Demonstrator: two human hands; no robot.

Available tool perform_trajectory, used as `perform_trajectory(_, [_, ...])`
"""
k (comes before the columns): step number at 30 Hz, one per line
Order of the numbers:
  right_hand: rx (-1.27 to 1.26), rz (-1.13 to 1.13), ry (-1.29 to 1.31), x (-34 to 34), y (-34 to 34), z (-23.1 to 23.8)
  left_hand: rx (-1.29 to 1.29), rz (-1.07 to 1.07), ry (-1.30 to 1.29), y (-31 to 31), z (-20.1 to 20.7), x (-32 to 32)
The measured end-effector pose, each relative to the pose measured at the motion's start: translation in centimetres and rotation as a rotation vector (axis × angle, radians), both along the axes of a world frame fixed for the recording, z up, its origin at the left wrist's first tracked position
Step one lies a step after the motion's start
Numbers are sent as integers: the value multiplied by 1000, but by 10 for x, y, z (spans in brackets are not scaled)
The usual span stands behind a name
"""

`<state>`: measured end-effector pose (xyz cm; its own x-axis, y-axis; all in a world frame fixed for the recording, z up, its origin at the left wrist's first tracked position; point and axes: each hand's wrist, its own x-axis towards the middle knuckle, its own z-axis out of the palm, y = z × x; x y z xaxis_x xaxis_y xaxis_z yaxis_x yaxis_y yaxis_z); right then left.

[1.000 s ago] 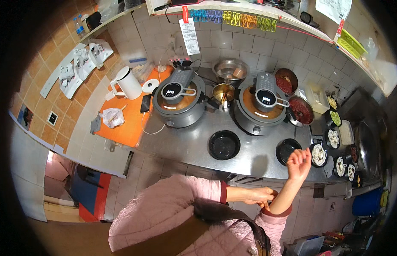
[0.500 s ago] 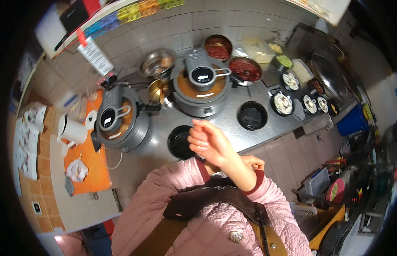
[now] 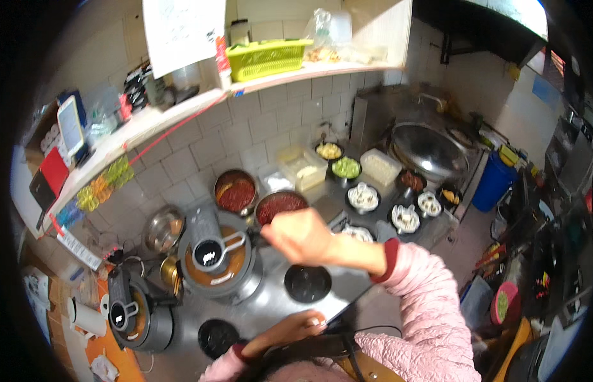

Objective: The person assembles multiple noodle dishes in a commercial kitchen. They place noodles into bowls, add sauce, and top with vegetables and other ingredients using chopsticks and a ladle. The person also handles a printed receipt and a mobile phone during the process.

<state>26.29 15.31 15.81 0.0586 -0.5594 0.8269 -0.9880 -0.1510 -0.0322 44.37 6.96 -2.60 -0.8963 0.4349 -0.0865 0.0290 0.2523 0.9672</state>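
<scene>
My right hand [image 3: 300,237] is raised over the counter, its fingers curled closed and slightly blurred; I see nothing in it. Behind it is a pan of dark red sauce [image 3: 278,204], partly covered by the hand. A round black bowl [image 3: 308,284] stands on the steel just below that hand. Low at the front edge, my left hand [image 3: 295,328] has its fingers bent together, with nothing visible in them. To its left stands another black bowl [image 3: 218,339]. A grey round cooker [image 3: 223,264] with brown liquid and a handled device with a display on top stands nearby.
A second cooker [image 3: 153,321] stands at the left. Black bowls of white pieces [image 3: 363,198], green slices [image 3: 346,168] and a domed wok lid [image 3: 430,151] fill the right side. Overhead runs a shelf [image 3: 322,69] with a green basket [image 3: 269,58]. A blue bin [image 3: 492,184] stands right.
My hands, crossed close to my body earlier, have parted. The right hand now reaches out over the counter; the left is lower at the front edge. The view has tilted up, bringing in the shelf.
</scene>
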Motion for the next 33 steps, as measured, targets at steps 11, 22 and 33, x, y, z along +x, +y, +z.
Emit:
perform_trajectory(11, [-208, -459, -452, -450, 2, 248, 165, 1005, -345, 43, 26, -50])
perform_trajectory(22, [-189, -430, -505, -515, -52, 280, 52, 1011, -430, 78, 43, -83])
perform_trajectory(33, [15, 66, -372, -461, 30, 251, -303, 620, 987, 51, 298, -183])
